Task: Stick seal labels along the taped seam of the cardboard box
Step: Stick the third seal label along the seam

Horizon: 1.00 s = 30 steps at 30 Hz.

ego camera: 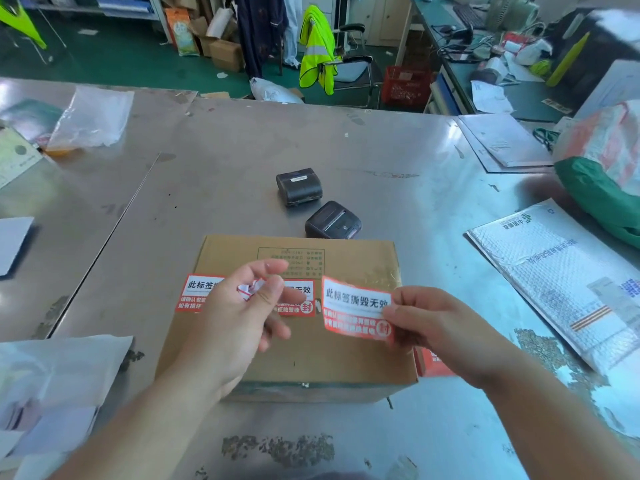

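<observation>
A brown cardboard box (322, 358) lies flat on the metal table, its taped seam running left to right across the top. One red-and-white seal label (195, 292) is stuck on the seam at the left, partly hidden by my left hand (235, 317). That hand hovers over the box and pinches a crumpled scrap of backing paper (250, 288) between thumb and fingers. My right hand (426, 323) pinches a loose red-and-white seal label (356, 308) by its right edge, held above the right part of the seam.
Two small black label printers (300, 186) (333, 221) sit just beyond the box. A bubble mailer (561, 275) lies at the right, a green bag (595, 195) behind it. Plastic bags (59, 372) lie at the left. More red labels (433, 362) peek out by the box's right side.
</observation>
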Each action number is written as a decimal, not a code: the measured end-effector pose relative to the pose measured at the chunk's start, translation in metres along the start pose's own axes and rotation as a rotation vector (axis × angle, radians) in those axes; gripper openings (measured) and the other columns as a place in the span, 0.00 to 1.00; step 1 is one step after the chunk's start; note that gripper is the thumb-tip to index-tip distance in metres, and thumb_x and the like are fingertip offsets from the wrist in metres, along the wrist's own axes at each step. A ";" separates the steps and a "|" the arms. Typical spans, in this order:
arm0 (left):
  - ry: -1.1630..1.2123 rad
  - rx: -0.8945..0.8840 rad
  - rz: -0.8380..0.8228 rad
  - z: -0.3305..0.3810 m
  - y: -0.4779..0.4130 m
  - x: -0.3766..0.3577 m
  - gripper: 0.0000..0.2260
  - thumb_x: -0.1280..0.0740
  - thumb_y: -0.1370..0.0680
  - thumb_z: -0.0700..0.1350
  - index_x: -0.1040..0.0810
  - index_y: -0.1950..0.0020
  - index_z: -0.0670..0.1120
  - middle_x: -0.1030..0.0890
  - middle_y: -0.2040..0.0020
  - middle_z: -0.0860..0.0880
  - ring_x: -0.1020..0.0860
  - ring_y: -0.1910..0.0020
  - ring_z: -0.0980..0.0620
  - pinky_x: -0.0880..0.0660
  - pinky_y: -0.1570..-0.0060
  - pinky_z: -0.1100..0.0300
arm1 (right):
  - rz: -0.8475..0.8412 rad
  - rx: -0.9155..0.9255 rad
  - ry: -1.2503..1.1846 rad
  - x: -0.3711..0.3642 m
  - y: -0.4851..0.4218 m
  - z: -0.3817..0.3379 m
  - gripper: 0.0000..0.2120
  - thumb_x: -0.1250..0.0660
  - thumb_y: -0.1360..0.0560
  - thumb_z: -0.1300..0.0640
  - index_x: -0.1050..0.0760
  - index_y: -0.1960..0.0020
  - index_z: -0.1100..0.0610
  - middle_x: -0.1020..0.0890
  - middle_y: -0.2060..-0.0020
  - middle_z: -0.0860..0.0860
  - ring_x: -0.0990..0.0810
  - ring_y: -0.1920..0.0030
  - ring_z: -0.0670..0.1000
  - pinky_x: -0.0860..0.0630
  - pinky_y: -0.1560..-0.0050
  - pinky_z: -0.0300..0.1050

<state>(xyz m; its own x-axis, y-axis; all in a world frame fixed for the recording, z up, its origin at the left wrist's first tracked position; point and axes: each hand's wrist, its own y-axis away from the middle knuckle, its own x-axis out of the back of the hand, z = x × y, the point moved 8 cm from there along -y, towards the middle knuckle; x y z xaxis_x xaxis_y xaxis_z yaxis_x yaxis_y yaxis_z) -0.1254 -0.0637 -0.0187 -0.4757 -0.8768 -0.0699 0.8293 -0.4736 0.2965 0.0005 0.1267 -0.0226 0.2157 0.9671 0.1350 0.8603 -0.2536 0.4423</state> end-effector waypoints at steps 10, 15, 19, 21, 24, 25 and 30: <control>-0.568 0.004 -0.081 0.000 -0.005 -0.017 0.20 0.32 0.29 0.66 0.17 0.60 0.49 0.25 0.71 0.45 0.30 0.72 0.53 0.36 0.65 0.58 | -0.013 -0.009 0.156 0.005 -0.004 0.001 0.10 0.33 0.28 0.48 0.23 0.65 0.53 0.20 0.71 0.50 0.26 0.69 0.47 0.31 0.61 0.47; -0.624 0.009 -0.122 -0.002 -0.006 -0.020 0.13 0.28 0.28 0.55 0.21 0.67 0.49 0.17 0.67 0.52 0.28 0.74 0.59 0.35 0.72 0.68 | -0.012 -0.025 0.197 0.007 -0.007 0.003 0.16 0.33 0.22 0.53 0.23 0.68 0.48 0.21 0.72 0.48 0.27 0.71 0.45 0.32 0.63 0.43; -0.656 -0.014 -0.113 0.000 -0.007 -0.021 0.14 0.29 0.27 0.54 0.23 0.68 0.47 0.20 0.71 0.49 0.34 0.79 0.59 0.38 0.77 0.68 | 0.035 -0.064 0.256 0.009 -0.008 0.003 0.18 0.33 0.22 0.55 0.24 0.70 0.50 0.23 0.75 0.45 0.28 0.75 0.42 0.32 0.68 0.39; -0.688 -0.017 -0.097 0.000 -0.009 -0.022 0.15 0.30 0.27 0.56 0.23 0.66 0.47 0.27 0.76 0.48 0.38 0.79 0.58 0.41 0.77 0.67 | 0.055 -0.081 0.276 0.010 -0.010 0.003 0.15 0.33 0.22 0.53 0.24 0.67 0.54 0.24 0.75 0.45 0.28 0.75 0.44 0.31 0.67 0.41; -0.704 -0.015 -0.062 0.002 -0.016 -0.023 0.15 0.29 0.27 0.56 0.23 0.66 0.47 0.32 0.77 0.54 0.39 0.80 0.57 0.43 0.78 0.66 | 0.096 -0.126 0.320 0.015 -0.017 0.004 0.15 0.33 0.23 0.51 0.26 0.65 0.58 0.25 0.75 0.45 0.28 0.73 0.47 0.30 0.65 0.43; -0.726 -0.008 -0.060 0.002 -0.019 -0.024 0.15 0.29 0.27 0.56 0.23 0.66 0.46 0.32 0.78 0.54 0.39 0.81 0.57 0.43 0.79 0.65 | 0.108 -0.139 0.357 0.016 -0.019 0.005 0.16 0.33 0.23 0.50 0.26 0.64 0.59 0.25 0.75 0.45 0.29 0.72 0.48 0.30 0.64 0.45; -0.916 -0.011 -0.015 0.006 -0.032 -0.030 0.16 0.30 0.28 0.59 0.24 0.67 0.48 0.26 0.77 0.50 0.36 0.83 0.56 0.42 0.76 0.61 | 0.178 -0.178 0.591 0.022 -0.030 0.000 0.18 0.34 0.24 0.46 0.27 0.65 0.58 0.28 0.75 0.47 0.32 0.73 0.49 0.32 0.68 0.44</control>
<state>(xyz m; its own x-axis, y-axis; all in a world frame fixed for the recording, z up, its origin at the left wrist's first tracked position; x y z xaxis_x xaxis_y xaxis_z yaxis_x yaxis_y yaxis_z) -0.1399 -0.0216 -0.0202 -0.5286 -0.4641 0.7108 0.8219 -0.4891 0.2919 -0.0210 0.1559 -0.0326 0.0136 0.7483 0.6632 0.7337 -0.4581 0.5019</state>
